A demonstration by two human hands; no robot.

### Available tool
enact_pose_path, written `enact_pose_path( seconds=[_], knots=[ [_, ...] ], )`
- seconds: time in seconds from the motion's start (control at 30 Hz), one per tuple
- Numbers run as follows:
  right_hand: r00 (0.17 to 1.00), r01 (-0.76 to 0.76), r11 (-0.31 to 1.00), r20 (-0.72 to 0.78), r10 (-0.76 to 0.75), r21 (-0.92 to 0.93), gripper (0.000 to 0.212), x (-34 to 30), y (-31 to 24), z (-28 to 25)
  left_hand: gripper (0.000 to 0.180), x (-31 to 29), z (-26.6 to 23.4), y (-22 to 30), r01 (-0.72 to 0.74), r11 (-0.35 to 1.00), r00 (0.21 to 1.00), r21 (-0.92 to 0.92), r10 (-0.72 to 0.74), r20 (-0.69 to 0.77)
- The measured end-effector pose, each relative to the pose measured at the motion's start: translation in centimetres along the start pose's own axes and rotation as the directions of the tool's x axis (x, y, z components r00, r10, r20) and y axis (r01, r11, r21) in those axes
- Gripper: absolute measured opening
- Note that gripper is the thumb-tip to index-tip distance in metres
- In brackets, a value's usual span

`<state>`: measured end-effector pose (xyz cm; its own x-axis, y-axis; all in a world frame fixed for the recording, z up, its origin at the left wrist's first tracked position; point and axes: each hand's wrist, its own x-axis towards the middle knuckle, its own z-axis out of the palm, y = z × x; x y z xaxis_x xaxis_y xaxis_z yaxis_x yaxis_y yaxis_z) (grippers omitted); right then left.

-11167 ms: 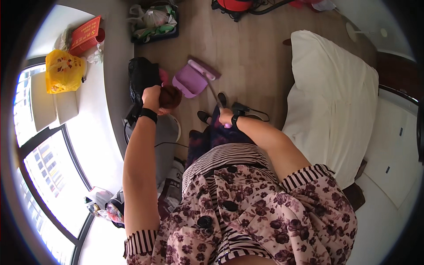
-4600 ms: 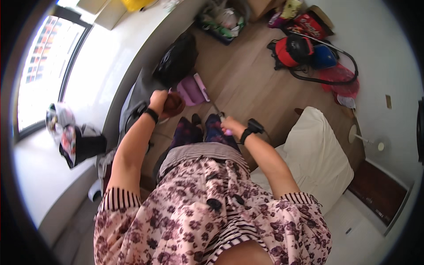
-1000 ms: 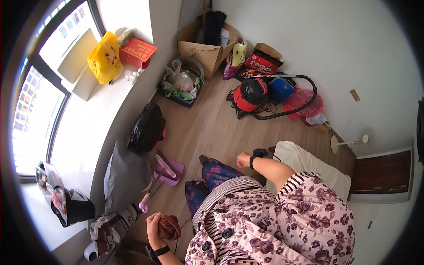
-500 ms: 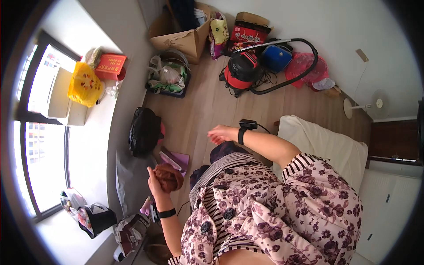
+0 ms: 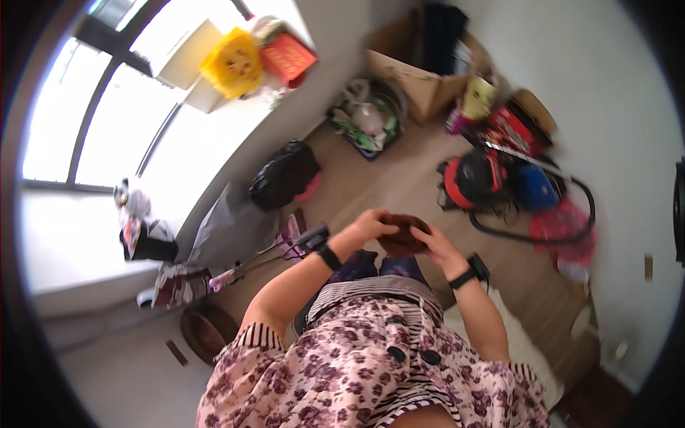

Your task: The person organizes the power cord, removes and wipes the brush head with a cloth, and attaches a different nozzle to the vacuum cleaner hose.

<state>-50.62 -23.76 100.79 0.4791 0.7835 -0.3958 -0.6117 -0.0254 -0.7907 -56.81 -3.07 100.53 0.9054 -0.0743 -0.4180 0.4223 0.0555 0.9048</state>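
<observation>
A brown cloth [image 5: 404,237], bunched up, is held in front of my body at about waist height. My left hand [image 5: 372,225] grips its left side, thumb toward me. My right hand [image 5: 437,246] has hold of the right side, its fingers partly hidden by the cloth. Both wrists wear black bands with small dark devices. Just left of my left forearm, a purple dustpan [image 5: 291,234] rests on the floor, with a long thin handle running beside it.
Left, a sill under the window carries a yellow bag [image 5: 234,63] and a red box [image 5: 288,60]. A black plastic bag [image 5: 285,175], a basin of bags [image 5: 367,118] and a cardboard box [image 5: 410,85] stand ahead. A red-black vacuum cleaner [image 5: 474,178] with hose is right.
My right hand has come over to the cloth that my left hand alone held. The view has turned, so the room's things appear shifted right, and both hands are now in front of me.
</observation>
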Motion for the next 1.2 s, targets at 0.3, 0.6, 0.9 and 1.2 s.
enact_pose_path(
  seconds=[0.3, 0.6, 0.9, 1.2],
  knots=[
    [0.896, -0.193, 0.962, -0.436, 0.091, -0.194, 0.025, 1.2, 1.6, -5.7, 0.020, 3.7, -2.9, 1.1, 0.022, 1.000, 0.999, 0.014, -0.021, -0.033],
    [0.465, 0.018, 0.872, -0.768, -0.440, -0.489, 0.025, 12.3, -6.4, -15.3, 0.018, 20.6, -16.5, 9.4, 0.055, 0.995, 0.997, -0.089, -0.059, -0.050],
    [0.095, 0.017, 0.957, -0.952, -0.290, -0.289, 0.025, 8.8, -12.8, -25.7, 0.014, 28.8, -20.5, 7.9, 0.280, 0.956, 0.960, -0.087, -0.279, 0.033],
    [0.009, 0.460, 0.865, -0.973, -0.229, -0.199, 0.038, 4.7, -9.6, -32.1, 0.015, 27.2, -23.4, 1.9, 0.357, 0.912, 0.913, -0.204, -0.386, -0.131]
  ],
)
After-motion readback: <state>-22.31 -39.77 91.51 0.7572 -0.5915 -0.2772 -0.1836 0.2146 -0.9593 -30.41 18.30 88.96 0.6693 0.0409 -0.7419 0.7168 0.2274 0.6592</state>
